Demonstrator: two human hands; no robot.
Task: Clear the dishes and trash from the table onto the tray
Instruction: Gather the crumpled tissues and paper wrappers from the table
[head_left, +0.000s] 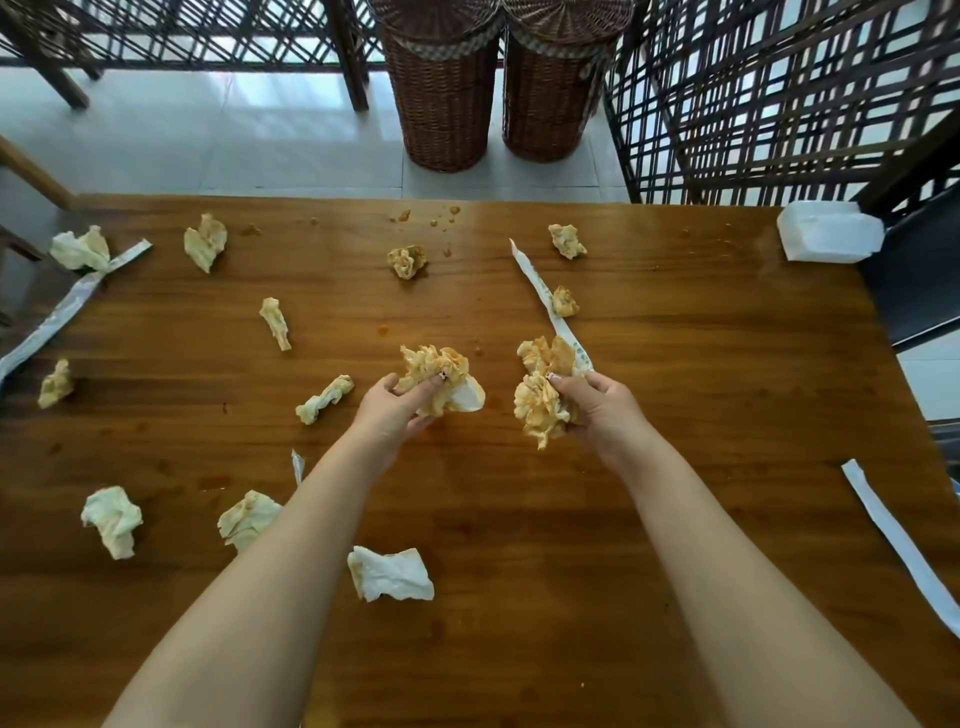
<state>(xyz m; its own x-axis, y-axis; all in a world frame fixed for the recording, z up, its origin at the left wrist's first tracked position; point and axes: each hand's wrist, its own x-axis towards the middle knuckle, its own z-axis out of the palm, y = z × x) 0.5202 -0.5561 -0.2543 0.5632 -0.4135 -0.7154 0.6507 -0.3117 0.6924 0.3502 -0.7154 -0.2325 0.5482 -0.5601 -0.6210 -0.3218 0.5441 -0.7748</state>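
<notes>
Both hands are over the middle of the wooden table (675, 364). My left hand (395, 410) grips a bunch of stained crumpled napkins (439, 371). A second bunch of stained napkins (540, 400) is held in my right hand (597, 405), and a long paper wrapper strip (540, 296) runs under it. Several more crumpled napkins lie scattered, among them one (389, 574) near my left forearm, one (111, 519) at front left and one (408, 261) further back. No tray shows in the view.
A white plastic box (828, 238) sits at the table's far right corner. Paper strips lie at the left edge (67, 306) and the right edge (904, 545). Sauce spots (441, 215) mark the far side. Two wicker baskets (447, 104) and lattice screens stand beyond the table.
</notes>
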